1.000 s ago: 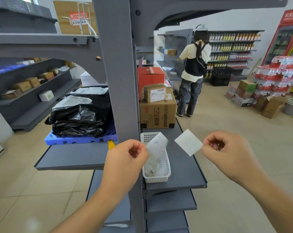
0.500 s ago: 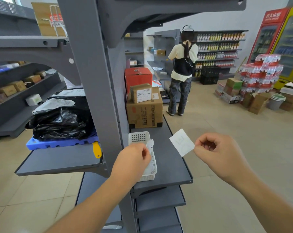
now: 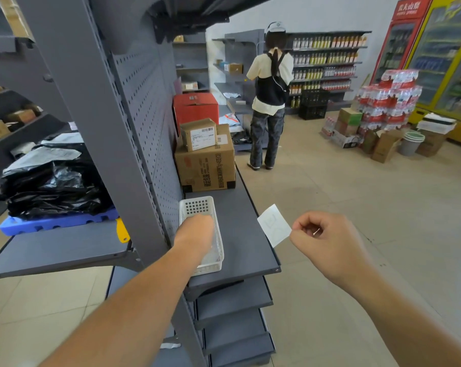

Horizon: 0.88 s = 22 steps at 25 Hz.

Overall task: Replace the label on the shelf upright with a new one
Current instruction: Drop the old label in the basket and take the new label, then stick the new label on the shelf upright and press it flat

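Observation:
The grey shelf upright [image 3: 91, 123] runs diagonally through the left of the view. My right hand [image 3: 327, 242] pinches a small white square label [image 3: 274, 225] by its corner, out over the shelf's front edge. My left hand [image 3: 195, 234] reaches down into the white plastic basket [image 3: 216, 215] on the grey shelf [image 3: 245, 226]. Its fingers are hidden inside the basket, so what they hold cannot be seen.
Cardboard boxes [image 3: 205, 157] and a red box [image 3: 195, 107] stand further along the shelf. Black bags [image 3: 52, 186] lie on a blue pallet [image 3: 52, 223] at the left. A person [image 3: 269, 99] stands ahead in the aisle near stacked water packs [image 3: 385, 102].
My left hand has gone from holding a strip of paper in the air down into the white basket, and the strip is out of sight. My right hand keeps its hold on the label. The view has swung right.

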Motion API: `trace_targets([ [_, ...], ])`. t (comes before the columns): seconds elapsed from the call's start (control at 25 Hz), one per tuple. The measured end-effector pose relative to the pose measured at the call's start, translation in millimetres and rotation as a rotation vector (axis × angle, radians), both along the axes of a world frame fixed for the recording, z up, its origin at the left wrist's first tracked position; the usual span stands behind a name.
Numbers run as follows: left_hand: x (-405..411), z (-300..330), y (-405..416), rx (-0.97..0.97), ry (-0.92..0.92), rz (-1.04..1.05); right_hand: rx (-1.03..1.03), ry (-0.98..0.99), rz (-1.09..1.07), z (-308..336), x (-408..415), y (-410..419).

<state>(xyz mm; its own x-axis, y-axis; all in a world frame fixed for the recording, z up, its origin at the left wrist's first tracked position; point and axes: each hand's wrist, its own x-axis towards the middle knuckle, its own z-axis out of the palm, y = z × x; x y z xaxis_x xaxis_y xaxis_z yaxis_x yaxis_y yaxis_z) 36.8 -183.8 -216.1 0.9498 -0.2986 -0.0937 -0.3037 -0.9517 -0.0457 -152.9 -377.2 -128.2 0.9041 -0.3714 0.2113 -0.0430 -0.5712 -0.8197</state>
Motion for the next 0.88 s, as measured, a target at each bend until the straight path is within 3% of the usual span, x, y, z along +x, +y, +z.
trace_targets([
  [0.16,0,4,3,-0.004,0.003,0.003,0.018,0.004,-0.001,-1,0,-1],
  [0.32,-17,19,2,-0.277,-0.065,-0.057,0.032,0.009,0.022,-1,6,6],
  [0.52,-75,61,18,-0.748,-0.434,-0.289,0.070,-0.004,0.053,3,21,28],
  [0.6,-91,73,33,-0.841,-0.570,-0.436,0.085,-0.027,0.062,7,28,40],
  [0.72,-100,82,52,-0.825,-0.652,-0.577,0.113,-0.059,0.075,16,37,61],
  [0.88,-101,92,73,-0.745,-0.701,-0.544,0.154,-0.090,0.187,32,44,93],
])
